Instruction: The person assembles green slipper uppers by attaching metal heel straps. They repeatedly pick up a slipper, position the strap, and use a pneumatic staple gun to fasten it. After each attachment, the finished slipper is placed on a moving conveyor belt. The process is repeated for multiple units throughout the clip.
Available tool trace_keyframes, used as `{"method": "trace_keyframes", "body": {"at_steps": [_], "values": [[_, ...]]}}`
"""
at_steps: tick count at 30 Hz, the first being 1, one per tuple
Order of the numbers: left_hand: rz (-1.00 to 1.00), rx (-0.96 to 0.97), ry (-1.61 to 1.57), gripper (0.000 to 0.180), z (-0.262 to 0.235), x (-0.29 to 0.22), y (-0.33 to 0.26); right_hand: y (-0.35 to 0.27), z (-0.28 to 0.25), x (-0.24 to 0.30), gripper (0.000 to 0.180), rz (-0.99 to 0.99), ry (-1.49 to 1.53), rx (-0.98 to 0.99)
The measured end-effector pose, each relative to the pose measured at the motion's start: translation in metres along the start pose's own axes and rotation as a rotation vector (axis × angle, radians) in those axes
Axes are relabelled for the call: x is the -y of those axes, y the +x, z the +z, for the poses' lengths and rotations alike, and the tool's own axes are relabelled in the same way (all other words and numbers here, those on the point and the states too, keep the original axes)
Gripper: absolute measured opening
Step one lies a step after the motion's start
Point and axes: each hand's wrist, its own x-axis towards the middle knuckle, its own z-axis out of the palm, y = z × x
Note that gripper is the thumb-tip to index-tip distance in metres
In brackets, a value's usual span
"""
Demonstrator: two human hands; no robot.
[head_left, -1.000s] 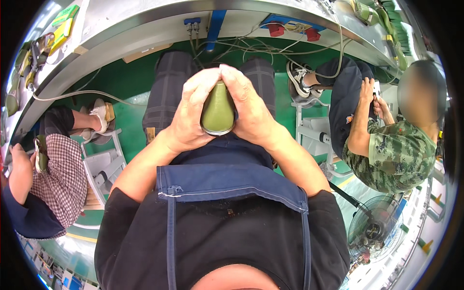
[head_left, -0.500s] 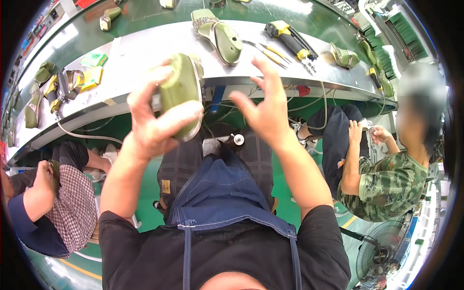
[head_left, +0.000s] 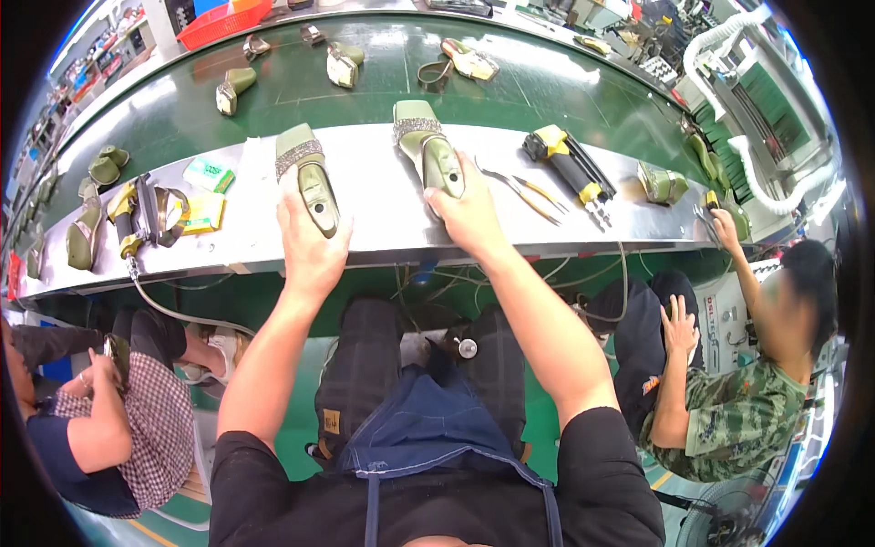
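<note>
Two green shoe lasts with glittery-strapped sandal uppers lie side by side on the metal bench, toes pointing away from me. My left hand [head_left: 312, 239] is closed around the heel end of the left sandal on its last [head_left: 297, 148]. The right sandal on its last [head_left: 416, 120] has my right hand [head_left: 474, 211] wrapped round its heel end, thumb and fingers on either side. Just right of that hand lie pincers with yellow handles [head_left: 540, 198]. Farther right rests a black and yellow air tool [head_left: 572, 166].
Left on the bench [head_left: 255, 239] sit a yellow box [head_left: 204, 211], a green-and-white box [head_left: 209, 173] and another air tool [head_left: 128, 219]. Beyond runs a green conveyor belt [head_left: 392, 77] carrying several lasts. Co-workers sit at left [head_left: 128, 419] and right [head_left: 729, 410]. Hoses hang under the bench.
My left hand has lowered its sandal from above my lap onto the bench. My right hand, open in the air before, has reached forward and gripped the other sandal.
</note>
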Motion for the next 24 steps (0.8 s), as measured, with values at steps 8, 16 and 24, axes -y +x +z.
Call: {"method": "trace_keyframes", "body": {"at_steps": [8, 16, 24], "values": [[-0.007, -0.015, -0.271, 0.086, 0.064, 0.019, 0.059, 0.037, 0.068, 0.037, 0.073, 0.053, 0.365, -0.071], [0.339, -0.086, -0.296, 0.084, 0.156, -0.016, 0.149, 0.124, 0.025, 0.007, 0.054, 0.029, 0.572, -0.31], [0.336, 0.165, -0.712, 0.084, 0.347, -0.09, 0.241, 0.25, -0.134, -0.085, 0.042, -0.081, 0.34, -0.592]]}}
